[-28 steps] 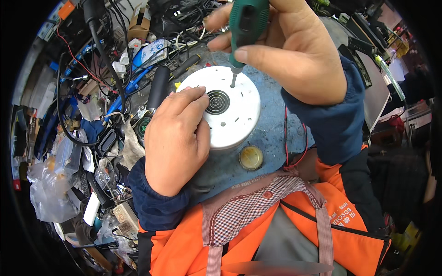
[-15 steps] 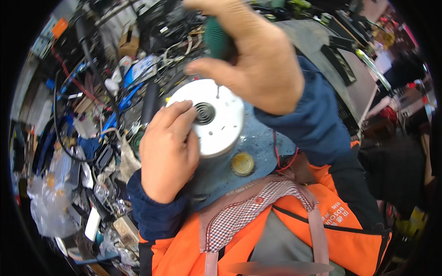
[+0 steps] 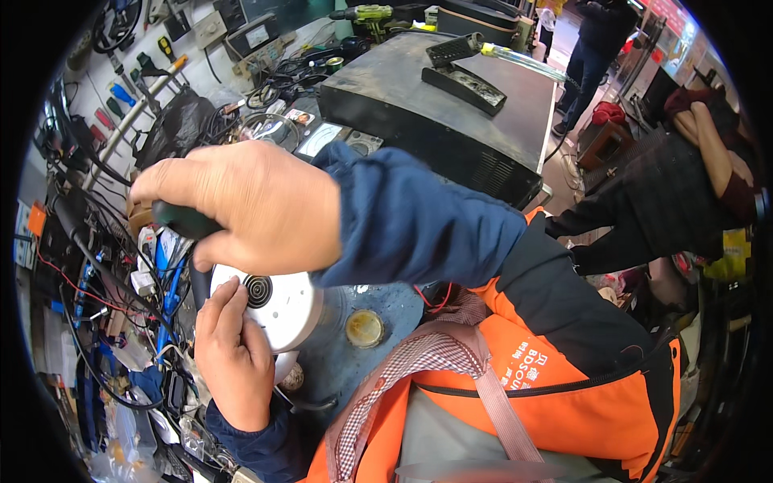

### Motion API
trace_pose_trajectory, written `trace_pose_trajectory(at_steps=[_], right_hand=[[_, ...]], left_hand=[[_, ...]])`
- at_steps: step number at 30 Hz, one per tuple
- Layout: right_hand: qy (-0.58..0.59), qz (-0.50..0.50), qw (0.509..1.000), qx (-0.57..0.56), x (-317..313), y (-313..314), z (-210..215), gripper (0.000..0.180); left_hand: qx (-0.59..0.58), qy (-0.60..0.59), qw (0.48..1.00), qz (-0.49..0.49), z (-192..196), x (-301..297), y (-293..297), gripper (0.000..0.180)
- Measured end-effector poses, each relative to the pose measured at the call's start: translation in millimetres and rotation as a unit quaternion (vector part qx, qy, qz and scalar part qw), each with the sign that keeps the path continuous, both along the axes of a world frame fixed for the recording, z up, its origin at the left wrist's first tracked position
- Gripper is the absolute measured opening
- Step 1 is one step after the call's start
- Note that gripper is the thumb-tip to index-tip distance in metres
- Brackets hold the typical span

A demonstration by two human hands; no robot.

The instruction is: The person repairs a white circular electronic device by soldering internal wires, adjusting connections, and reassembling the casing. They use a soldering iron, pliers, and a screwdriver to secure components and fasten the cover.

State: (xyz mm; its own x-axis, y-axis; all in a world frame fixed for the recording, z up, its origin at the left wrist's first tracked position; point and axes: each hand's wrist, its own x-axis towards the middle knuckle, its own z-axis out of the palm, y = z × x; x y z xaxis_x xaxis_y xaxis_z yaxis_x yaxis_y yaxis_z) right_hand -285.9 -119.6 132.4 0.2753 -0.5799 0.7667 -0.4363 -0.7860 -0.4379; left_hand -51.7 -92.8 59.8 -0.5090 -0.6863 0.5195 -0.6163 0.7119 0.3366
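Observation:
My right hand (image 3: 258, 213) is closed around the dark green handle of a screwdriver (image 3: 183, 219); its shaft and tip are hidden behind the hand now. Below it, partly covered by that hand, is a white round appliance base (image 3: 290, 314) with black concentric rings at its centre and small holes in its face. My left hand (image 3: 233, 362) grips the base at its near left side, fingers bent over the face close to the rings. A shallow round tin (image 3: 365, 328) with yellowish contents sits to the right on the blue work surface (image 3: 394, 294).
A big black metal case (image 3: 427, 88) stands beyond my right forearm, with a remote control (image 3: 463, 88) on it. Tangled cables and loose parts crowd the left side. A green cordless drill (image 3: 362, 14) lies at the back. Other people are at the right.
The view has swung up and to the right, so the hands and the white base appear further left. My right hand still grips the screwdriver; my left hand stays on the base.

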Motion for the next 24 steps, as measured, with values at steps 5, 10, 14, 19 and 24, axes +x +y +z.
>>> trace_pose_trajectory(at_steps=[5, 10, 14, 19, 24], right_hand=[[-0.017, 0.028, 0.996, -0.078, 6.3, -11.6, 4.9, 0.063], [0.061, -0.096, 0.993, 0.025, 5.2, 10.6, 5.3, 0.061], [0.009, -0.002, 0.986, -0.164, -0.6, -24.4, -6.0, 0.062], [0.087, -0.120, 0.988, -0.048, 6.4, 0.8, 3.1, 0.060], [-0.014, 0.007, 0.983, -0.184, 2.6, -25.6, -10.7, 0.063]], left_hand=[[0.002, -0.002, 1.000, -0.003, -1.0, 0.5, -0.7, 0.034], [0.003, -0.006, 1.000, 0.007, -1.2, 4.0, 1.0, 0.035], [0.003, -0.009, 1.000, -0.008, 1.8, -1.7, -0.4, 0.035], [0.016, 0.000, 1.000, 0.013, -1.0, 4.2, 2.6, 0.037], [0.016, -0.009, 1.000, 0.006, 1.5, -3.7, -0.3, 0.036]])
